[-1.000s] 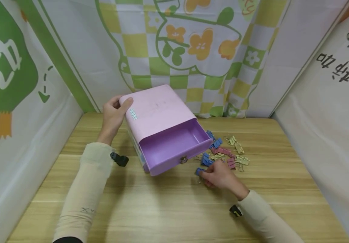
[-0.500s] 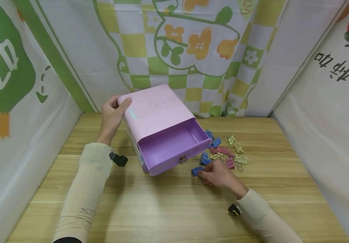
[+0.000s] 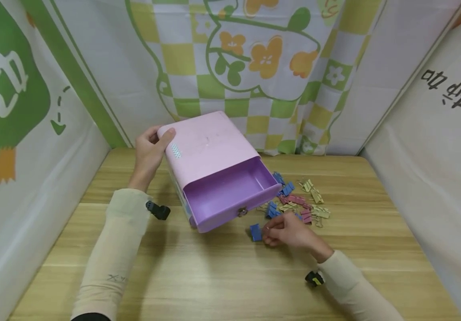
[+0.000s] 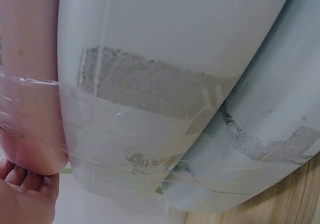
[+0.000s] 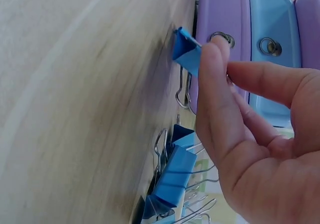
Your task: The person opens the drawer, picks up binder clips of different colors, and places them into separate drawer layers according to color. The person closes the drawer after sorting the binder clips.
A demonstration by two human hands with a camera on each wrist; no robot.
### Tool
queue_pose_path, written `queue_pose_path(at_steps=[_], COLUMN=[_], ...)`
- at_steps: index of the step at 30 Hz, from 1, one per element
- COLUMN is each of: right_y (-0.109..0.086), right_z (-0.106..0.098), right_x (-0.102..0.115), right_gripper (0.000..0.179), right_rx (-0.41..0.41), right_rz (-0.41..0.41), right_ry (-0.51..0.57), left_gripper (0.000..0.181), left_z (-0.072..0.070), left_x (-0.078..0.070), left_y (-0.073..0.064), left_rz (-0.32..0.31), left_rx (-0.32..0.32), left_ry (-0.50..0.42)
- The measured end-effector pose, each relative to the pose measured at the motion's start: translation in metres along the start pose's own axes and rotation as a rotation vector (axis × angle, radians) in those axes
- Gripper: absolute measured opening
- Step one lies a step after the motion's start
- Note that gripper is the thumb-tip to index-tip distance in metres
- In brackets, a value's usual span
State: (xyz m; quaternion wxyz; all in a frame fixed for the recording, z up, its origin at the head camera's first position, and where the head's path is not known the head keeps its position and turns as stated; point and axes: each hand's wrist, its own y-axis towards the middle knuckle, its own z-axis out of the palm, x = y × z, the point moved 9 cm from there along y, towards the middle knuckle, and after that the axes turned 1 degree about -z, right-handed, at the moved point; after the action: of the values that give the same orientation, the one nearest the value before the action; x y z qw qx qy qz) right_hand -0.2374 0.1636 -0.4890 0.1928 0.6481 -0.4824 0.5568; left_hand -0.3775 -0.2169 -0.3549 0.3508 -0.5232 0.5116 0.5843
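Note:
A pink drawer box point(image 3: 210, 145) stands on the wooden table, its purple top drawer point(image 3: 230, 189) pulled out with nothing inside. My left hand point(image 3: 149, 154) grips the box's back left corner, thumb on top. In the left wrist view the fingers point(image 4: 35, 179) curl under the pink edge. My right hand point(image 3: 292, 232) pinches a blue binder clip point(image 3: 256, 232) in front of the drawer, to the right. In the right wrist view that binder clip point(image 5: 186, 51) sticks out past the thumb and forefinger.
A pile of blue, yellow and red binder clips point(image 3: 294, 200) lies right of the drawer. Lower drawers, one blue point(image 5: 272, 48) with a ring pull, show in the right wrist view. Printed cloth point(image 3: 234, 98) hangs behind the table point(image 3: 198, 276).
My right hand has turned the blue binder clip and shifted it slightly left, away from the pile. The left hand and the box keep their places.

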Motion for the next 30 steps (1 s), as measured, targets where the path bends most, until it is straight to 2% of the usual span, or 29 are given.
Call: queue_pose_path(at_steps=[7,13,21,30], right_y=[0.003,0.002,-0.001,-0.009], right_z=[-0.010,-0.029,-0.071,-0.119], right_x=[-0.004,0.008,0.044,0.092], right_gripper=[0.033,0.034,0.036,0.041], right_rx=[0.027,0.001,-0.104,-0.287], right_rz=[0.058,0.068,0.052,-0.025], right_ry=[0.068,0.076,0.086,0.044], left_gripper=[0.050,0.047,0.049,0.046], left_z=[0.000,-0.002,-0.003,-0.001], left_x=[0.002,0.004,0.003,-0.001], left_y=[-0.002,-0.001,-0.001,0.000], left_rz=[0.003,0.009,-0.002,0.010], left_rx=[-0.006,-0.006,-0.014,-0.014], left_ry=[-0.021,-0.022,-0.020,-0.026])
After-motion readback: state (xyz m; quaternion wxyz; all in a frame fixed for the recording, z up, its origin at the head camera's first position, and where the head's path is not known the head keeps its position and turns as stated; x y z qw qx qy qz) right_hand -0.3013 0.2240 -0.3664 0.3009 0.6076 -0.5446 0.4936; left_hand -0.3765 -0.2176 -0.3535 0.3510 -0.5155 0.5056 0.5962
